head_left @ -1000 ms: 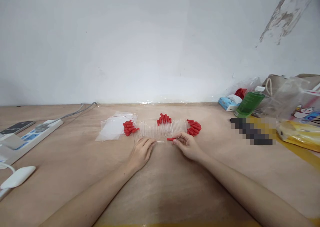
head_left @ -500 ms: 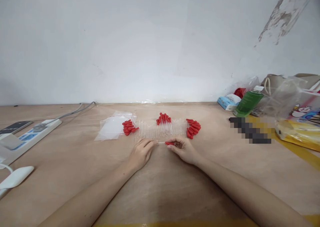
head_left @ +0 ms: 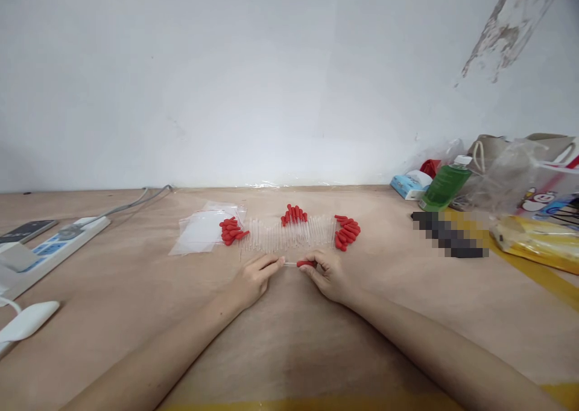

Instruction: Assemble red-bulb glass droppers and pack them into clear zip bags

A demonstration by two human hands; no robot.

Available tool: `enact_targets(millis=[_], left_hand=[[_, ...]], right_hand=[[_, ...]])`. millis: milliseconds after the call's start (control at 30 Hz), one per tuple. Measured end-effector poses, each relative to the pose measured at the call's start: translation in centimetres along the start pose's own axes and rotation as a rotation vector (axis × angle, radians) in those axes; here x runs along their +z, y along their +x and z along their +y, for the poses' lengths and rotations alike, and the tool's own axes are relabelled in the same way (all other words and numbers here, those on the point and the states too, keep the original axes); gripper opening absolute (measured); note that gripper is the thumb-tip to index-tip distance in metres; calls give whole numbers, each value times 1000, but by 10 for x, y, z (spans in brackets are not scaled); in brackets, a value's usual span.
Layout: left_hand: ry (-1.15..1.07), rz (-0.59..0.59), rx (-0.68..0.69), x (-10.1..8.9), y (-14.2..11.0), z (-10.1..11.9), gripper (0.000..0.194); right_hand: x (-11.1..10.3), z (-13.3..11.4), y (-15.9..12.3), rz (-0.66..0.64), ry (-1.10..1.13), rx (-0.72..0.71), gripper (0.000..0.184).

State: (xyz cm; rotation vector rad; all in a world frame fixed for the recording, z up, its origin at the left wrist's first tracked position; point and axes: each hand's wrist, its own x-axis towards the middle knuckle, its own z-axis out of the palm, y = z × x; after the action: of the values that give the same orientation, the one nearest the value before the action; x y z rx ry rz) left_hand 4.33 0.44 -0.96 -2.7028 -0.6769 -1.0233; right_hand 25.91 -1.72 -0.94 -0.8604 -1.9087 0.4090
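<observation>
My left hand (head_left: 256, 278) pinches one end of a thin clear dropper tube (head_left: 290, 265). My right hand (head_left: 329, 275) is closed on a red rubber dropper bulb (head_left: 304, 264), which meets the tube's other end. Tube and bulb lie in one line, level above the table. Just beyond my hands, a row of clear tubes (head_left: 266, 236) lies side by side. Red bulbs rest in three groups: a left pile (head_left: 231, 232), a middle group (head_left: 293, 214) at the far ends of some tubes, and a right pile (head_left: 347, 233).
Clear plastic bags (head_left: 194, 233) lie left of the tubes. A power strip (head_left: 54, 254), a phone (head_left: 27, 231) and a white plug (head_left: 31, 321) are at the left. At the right stand a green bottle (head_left: 446, 184), a tissue pack (head_left: 409, 186) and a yellow package (head_left: 538, 242).
Both hands have come slightly nearer to me with the tube and bulb. More of the red bulb shows between my right fingers. The view has shifted a little.
</observation>
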Motion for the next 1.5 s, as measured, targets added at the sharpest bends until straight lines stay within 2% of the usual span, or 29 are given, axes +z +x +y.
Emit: enact_targets(millis=[300,400,633,767,967,1133,1233,1367,1433,1500], left_hand=[[102,2,-48,0,-1,5,38],[99,-13,-55,0,-2,5,39],[24,-47,-83,2,-5,10,37],[-48,-54,-106,3,-5,12,33],[-54,-41,-64,4,-4,12,32],[-65,-59,-101,4,-1,15,32],[-98,-35,-145,4,2,18,29],[-104,-9,-149,1,5,19,28],[-70,-20,-163,-2,6,17,33],[-12,-38,-216,-4,7,13,34]], right_hand=[[2,0,1,-30,12,84,10],[-2,-3,4,-28,-25,61,10],[-5,0,3,-119,-77,-72,16],[-4,0,2,-131,-79,-60,17],[-1,0,1,-179,-62,-60,17],[-1,1,5,-178,9,-27,16],[-1,2,9,-136,145,41,15],[-2,2,18,-20,366,205,31],[-5,3,28,48,395,258,33],[-10,7,44,121,334,309,32]])
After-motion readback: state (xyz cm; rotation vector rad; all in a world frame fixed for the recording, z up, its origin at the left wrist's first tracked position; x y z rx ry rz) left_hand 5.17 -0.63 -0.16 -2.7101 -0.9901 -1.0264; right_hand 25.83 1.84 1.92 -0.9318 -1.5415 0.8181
